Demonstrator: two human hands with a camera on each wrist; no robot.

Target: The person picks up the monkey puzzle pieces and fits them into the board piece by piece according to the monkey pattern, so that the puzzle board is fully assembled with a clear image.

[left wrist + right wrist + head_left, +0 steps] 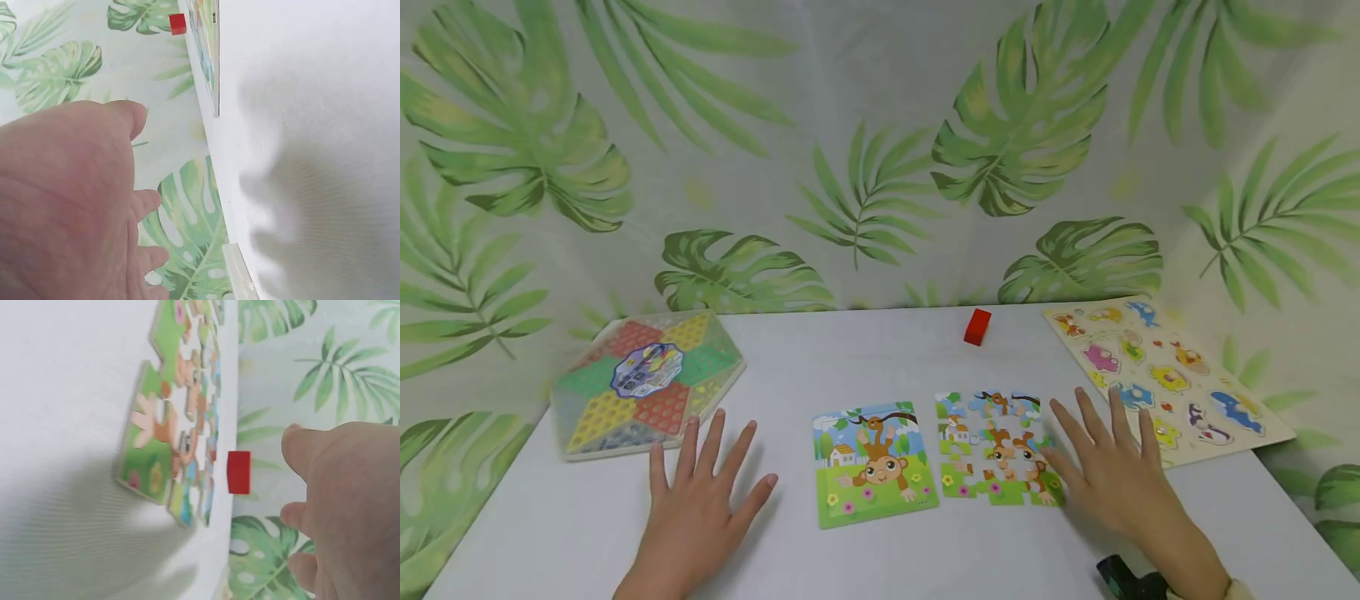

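Note:
My left hand (692, 517) hovers palm down over the white table with its fingers spread, holding nothing; its shadow falls on the tabletop in the left wrist view. To its right lies a square picture board (876, 467) of a monkey hanging from a branch. Beside that board is a jigsaw puzzle (996, 450) of the same picture, its pieces laid out with gaps between them. My right hand (1123, 483) is spread just right of the puzzle, its thumb overlapping the puzzle's edge in the head view. Nothing is in its fingers.
A red block (977, 327) sits near the table's back edge. At the left lies a hexagonal game box (651, 383) with coloured triangles. A wooden board with animal shapes (1172, 379) hangs slightly over the right edge. Behind the table hangs a leaf-patterned cloth (880, 167).

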